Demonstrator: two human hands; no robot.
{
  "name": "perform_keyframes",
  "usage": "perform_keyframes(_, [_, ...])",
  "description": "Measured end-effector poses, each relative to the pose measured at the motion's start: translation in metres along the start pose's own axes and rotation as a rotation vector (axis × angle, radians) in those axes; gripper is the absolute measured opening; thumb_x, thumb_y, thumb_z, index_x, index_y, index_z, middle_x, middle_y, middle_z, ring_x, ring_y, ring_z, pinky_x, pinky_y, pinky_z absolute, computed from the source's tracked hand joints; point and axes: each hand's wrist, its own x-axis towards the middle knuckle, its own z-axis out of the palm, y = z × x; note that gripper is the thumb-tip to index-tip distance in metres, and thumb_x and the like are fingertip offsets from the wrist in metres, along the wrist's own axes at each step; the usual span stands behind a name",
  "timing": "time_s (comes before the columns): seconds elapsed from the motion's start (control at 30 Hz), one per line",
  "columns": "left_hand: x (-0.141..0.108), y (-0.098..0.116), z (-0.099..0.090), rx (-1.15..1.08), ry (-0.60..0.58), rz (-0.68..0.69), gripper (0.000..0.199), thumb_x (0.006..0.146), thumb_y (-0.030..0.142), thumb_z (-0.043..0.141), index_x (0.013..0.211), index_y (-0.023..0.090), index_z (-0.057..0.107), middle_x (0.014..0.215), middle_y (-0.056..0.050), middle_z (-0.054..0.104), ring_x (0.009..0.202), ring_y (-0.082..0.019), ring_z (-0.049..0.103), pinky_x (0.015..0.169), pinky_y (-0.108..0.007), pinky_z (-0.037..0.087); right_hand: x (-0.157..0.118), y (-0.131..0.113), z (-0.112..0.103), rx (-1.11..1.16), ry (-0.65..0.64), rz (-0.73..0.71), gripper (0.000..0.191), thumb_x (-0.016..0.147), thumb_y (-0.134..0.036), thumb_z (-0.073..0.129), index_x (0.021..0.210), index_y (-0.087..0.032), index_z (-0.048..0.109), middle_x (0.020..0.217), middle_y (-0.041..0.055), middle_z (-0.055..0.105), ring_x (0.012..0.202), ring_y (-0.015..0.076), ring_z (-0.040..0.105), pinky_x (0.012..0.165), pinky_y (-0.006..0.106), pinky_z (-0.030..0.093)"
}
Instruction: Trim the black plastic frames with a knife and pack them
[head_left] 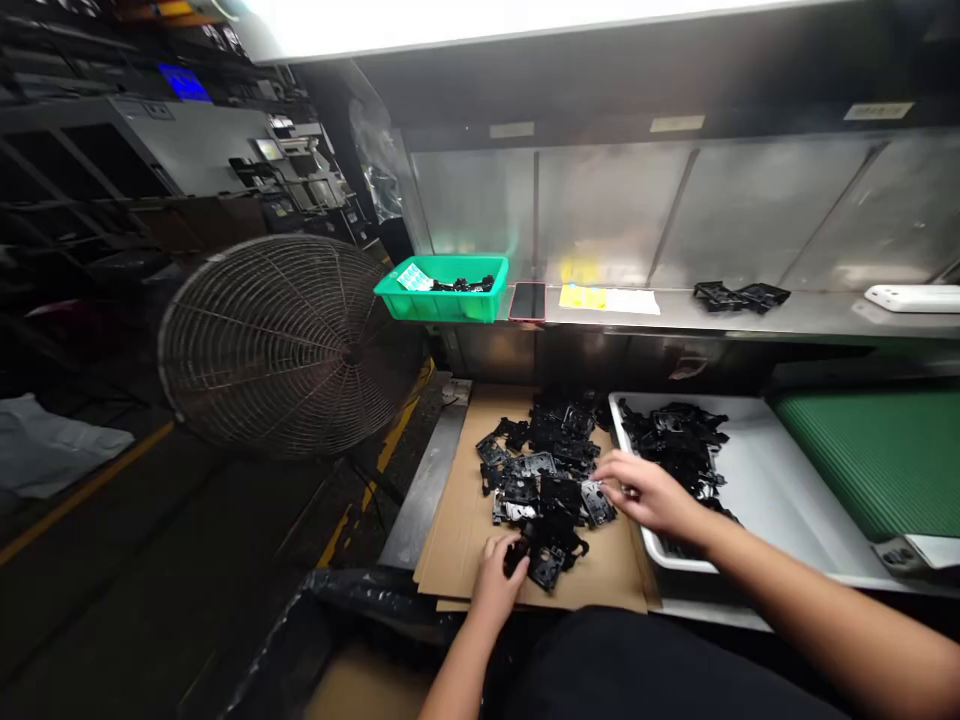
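The person's left hand (493,580) rests at the near edge of a heap of black plastic parts (536,470) on a flattened cardboard sheet (465,530). Its fingers curl together over a small black piece (516,558), which sits right under the fingertips and looks held, though the hand partly hides it. The right hand (649,495) reaches in from the right, with its fingers loosely extended toward the heap's right side. Its fingertips are just beside a glossy black part (598,505), but whether they grip it cannot be told from this view. Just right of the cardboard, a white tray (750,480) holds another pile of black parts (675,440), with a green ribbed mat (877,460) beyond it. On the steel shelf (750,320) ahead stand a green plastic crate (442,305) holding black pieces, a phone (527,301), yellow-and-white paper (607,298), a small cluster of black parts (739,296) and a white object (915,298). A caged floor fan (281,345) stands left of the cardboard.
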Motion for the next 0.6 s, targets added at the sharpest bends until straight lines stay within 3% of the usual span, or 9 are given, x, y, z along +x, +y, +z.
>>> perform_keyframes(0.13, [-0.03, 0.036, -0.003, -0.325, -0.154, -0.071, 0.072, 0.095, 0.073, 0.05, 0.13, 0.014, 0.071, 0.128, -0.021, 0.075, 0.12, -0.037, 0.072, 0.112, -0.056, 0.051, -0.033, -0.004, 0.035, 0.157, -0.013, 0.109, 0.02, 0.107, -0.031, 0.057, 0.111, -0.021, 0.073, 0.104, 0.0105, 0.075, 0.09, 0.0223, 0.072, 0.079, 0.035, 0.06])
perform_keyframes(0.27, [-0.068, 0.097, 0.012, -0.582, -0.318, -0.095, 0.074, 0.098, 0.075, 0.048, 0.133, 0.013, 0.069, 0.119, -0.02, 0.078, 0.092, -0.031, 0.079, 0.094, -0.052, 0.059, -0.034, -0.01, 0.038, 0.287, -0.067, 0.195, 0.033, 0.101, -0.041, 0.071, 0.127, -0.021, 0.071, 0.114, 0.0109, 0.075, 0.107, 0.0268, 0.074, 0.095, 0.042, 0.061])
perform_keyframes(0.3, [-0.074, 0.114, 0.017, -0.652, -0.352, -0.093, 0.072, 0.099, 0.074, 0.049, 0.131, 0.014, 0.07, 0.119, -0.02, 0.078, 0.09, -0.03, 0.078, 0.092, -0.049, 0.059, -0.033, -0.013, 0.033, 0.314, -0.082, 0.204, 0.035, 0.101, -0.045, 0.071, 0.127, -0.021, 0.071, 0.113, 0.0104, 0.075, 0.107, 0.0265, 0.074, 0.095, 0.042, 0.061])
perform_keyframes(0.43, [-0.09, 0.176, 0.035, -1.018, -0.52, -0.094, 0.068, 0.102, 0.073, 0.047, 0.123, 0.016, 0.076, 0.119, -0.016, 0.079, 0.093, -0.025, 0.078, 0.089, -0.039, 0.056, -0.029, -0.022, -0.004, 0.575, -0.181, 0.241, 0.038, 0.108, -0.053, 0.058, 0.123, -0.02, 0.068, 0.098, 0.005, 0.078, 0.076, 0.018, 0.074, 0.079, 0.036, 0.064])
perform_keyframes(0.5, [-0.095, 0.197, 0.042, -1.095, -0.571, -0.102, 0.065, 0.104, 0.07, 0.047, 0.124, 0.016, 0.077, 0.119, -0.016, 0.08, 0.099, -0.026, 0.078, 0.09, -0.037, 0.056, -0.028, -0.025, -0.026, 0.671, -0.177, 0.237, 0.038, 0.105, -0.053, 0.063, 0.122, -0.019, 0.069, 0.104, 0.0067, 0.079, 0.085, 0.0196, 0.076, 0.086, 0.038, 0.063])
perform_keyframes(0.6, [-0.104, 0.215, 0.053, -1.096, -0.567, -0.041, 0.057, 0.102, 0.065, 0.057, 0.13, 0.017, 0.073, 0.12, -0.017, 0.08, 0.103, -0.029, 0.078, 0.091, -0.039, 0.057, -0.027, -0.027, -0.054, 0.614, -0.181, 0.167, 0.035, 0.103, -0.048, 0.068, 0.12, -0.018, 0.074, 0.113, 0.0093, 0.077, 0.105, 0.0224, 0.074, 0.096, 0.038, 0.061])
